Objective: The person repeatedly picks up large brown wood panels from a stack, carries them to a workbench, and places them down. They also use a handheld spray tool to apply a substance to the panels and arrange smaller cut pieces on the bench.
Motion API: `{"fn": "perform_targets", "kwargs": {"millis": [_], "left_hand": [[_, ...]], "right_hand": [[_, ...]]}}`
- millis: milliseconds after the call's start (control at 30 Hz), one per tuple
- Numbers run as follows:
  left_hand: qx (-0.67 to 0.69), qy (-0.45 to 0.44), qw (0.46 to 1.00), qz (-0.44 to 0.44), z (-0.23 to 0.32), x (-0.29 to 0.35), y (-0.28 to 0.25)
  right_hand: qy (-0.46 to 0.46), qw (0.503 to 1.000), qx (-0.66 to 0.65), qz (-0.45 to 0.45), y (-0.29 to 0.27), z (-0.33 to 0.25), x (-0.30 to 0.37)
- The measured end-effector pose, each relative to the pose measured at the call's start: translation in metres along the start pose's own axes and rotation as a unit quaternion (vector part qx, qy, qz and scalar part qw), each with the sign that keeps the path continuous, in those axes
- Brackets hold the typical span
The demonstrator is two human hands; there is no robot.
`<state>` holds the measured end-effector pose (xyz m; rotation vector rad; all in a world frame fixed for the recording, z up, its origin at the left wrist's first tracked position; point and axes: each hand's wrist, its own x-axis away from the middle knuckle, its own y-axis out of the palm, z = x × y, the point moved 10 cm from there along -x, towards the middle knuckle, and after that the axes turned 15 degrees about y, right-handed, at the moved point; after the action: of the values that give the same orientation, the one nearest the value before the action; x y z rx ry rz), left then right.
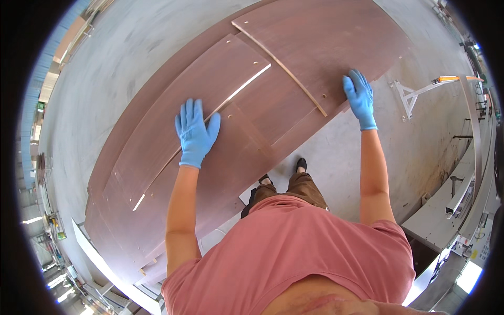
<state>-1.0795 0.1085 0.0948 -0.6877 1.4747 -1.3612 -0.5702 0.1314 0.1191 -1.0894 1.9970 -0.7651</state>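
Observation:
Several flat brown boards (315, 47) with small round holes lie in front of me, one over another. My left hand (194, 135), in a blue glove, rests with fingers spread on a long board (173, 100), across its pale near edge. A second long board (210, 168) lies on the near side of that edge. Farther right, my right hand (360, 100), gloved the same way, touches the near right edge of the large board with its fingers stretched out. A pale strip-like edge (283, 68) runs along the left side of that large board.
A white metal bracket frame (407, 100) with an orange part stands on the concrete floor (409, 147) to the right. A grey machine bed (433, 218) is at the lower right. A long white rail (113, 268) runs along the lower left.

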Motion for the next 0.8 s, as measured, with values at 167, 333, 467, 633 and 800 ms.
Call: {"fn": "perform_targets", "kwargs": {"millis": [167,333,467,633,800], "left_hand": [[-0.018,0.025,0.991,0.128,0.026,-0.127,0.003],[0.122,-0.049,0.986,0.103,0.043,-0.228,0.042],[0.201,-0.040,0.969,0.138,0.068,-0.260,0.055],[0.286,-0.111,0.931,0.199,0.035,-0.295,0.050],[0.153,-0.034,0.979,0.132,0.068,-0.354,0.049]], "right_hand": [[-0.063,0.993,0.086,0.055,0.010,-0.032,-0.092],[0.005,0.983,0.138,0.119,0.083,-0.006,-0.237],[-0.001,0.984,0.181,0.007,0.137,-0.057,-0.265],[-0.367,0.745,-0.262,-0.492,0.176,-0.195,-0.047],[-0.168,0.723,-0.312,-0.593,0.054,-0.094,-0.005]]}}
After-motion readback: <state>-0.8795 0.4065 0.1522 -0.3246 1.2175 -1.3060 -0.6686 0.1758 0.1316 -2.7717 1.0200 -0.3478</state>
